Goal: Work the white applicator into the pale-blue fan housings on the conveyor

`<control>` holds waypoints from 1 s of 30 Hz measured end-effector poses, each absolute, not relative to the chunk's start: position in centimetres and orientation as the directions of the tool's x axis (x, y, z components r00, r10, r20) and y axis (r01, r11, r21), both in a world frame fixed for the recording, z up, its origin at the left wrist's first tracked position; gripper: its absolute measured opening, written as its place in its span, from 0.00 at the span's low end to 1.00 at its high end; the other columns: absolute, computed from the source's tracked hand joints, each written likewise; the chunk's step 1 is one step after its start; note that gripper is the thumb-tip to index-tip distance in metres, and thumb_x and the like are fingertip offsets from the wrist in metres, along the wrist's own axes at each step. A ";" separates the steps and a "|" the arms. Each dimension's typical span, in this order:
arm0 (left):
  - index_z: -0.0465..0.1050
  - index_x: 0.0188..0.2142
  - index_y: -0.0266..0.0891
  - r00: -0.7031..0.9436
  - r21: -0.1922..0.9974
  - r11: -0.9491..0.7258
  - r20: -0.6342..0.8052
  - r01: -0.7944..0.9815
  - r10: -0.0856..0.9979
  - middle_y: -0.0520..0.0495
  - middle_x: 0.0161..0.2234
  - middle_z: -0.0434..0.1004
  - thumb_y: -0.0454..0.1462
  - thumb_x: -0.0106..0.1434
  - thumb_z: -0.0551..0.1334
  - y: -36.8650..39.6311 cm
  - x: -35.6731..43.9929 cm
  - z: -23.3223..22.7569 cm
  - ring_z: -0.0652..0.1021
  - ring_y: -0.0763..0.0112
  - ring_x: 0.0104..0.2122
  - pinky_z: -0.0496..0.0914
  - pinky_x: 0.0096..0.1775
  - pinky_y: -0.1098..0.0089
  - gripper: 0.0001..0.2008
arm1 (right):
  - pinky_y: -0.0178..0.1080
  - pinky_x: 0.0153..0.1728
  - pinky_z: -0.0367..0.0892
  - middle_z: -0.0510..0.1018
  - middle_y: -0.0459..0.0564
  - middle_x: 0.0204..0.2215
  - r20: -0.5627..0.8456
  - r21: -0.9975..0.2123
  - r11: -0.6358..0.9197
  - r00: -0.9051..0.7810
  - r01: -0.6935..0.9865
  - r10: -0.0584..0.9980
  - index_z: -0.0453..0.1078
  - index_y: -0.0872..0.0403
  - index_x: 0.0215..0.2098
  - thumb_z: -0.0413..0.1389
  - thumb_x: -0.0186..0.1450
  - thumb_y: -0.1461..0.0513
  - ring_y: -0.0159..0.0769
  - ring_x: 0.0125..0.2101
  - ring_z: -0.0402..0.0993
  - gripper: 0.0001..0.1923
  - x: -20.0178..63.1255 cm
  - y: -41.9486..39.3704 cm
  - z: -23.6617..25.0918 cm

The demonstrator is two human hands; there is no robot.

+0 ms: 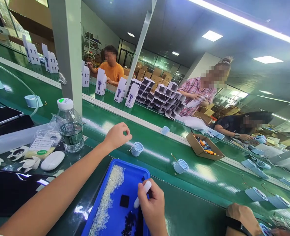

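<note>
My left hand (117,134) reaches out over the green conveyor belt (159,144) with its fingers pinched together; nothing shows between them. It hovers just left of a small round light-blue part (136,148) standing on the belt. My right hand (153,206) grips a white pen-like tool (142,193), tip pointing down into the blue tray (132,165) in front of me. In the tray lie a strip of tiny clear beads (109,193), a black square pad (124,201) and a heap of small black pieces (129,224).
A water bottle (70,127), a plastic bag (43,144) and white moulded parts (51,160) sit to my left. More blue round parts (180,166) and a cardboard box (204,147) ride the belt. A co-worker's hand with a watch (243,218) is at the lower right; three people work opposite, behind stacked white boxes (159,96).
</note>
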State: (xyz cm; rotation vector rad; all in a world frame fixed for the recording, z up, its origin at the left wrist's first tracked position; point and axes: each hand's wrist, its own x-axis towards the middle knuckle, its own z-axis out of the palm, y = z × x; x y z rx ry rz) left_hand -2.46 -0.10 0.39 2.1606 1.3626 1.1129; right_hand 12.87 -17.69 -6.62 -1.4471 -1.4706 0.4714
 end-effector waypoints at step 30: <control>0.57 0.21 0.41 0.123 0.710 -0.382 0.390 0.592 0.913 0.52 0.25 0.64 0.38 0.51 0.57 0.2 -2.9 0.7 0.66 0.72 0.25 0.61 0.29 0.70 0.08 | 0.29 0.20 0.54 0.59 0.38 0.16 0.514 -0.757 0.312 0.228 0.574 0.827 0.54 0.51 0.21 0.51 0.64 0.61 0.27 0.17 0.55 0.15 12.5 -17.6 -6.7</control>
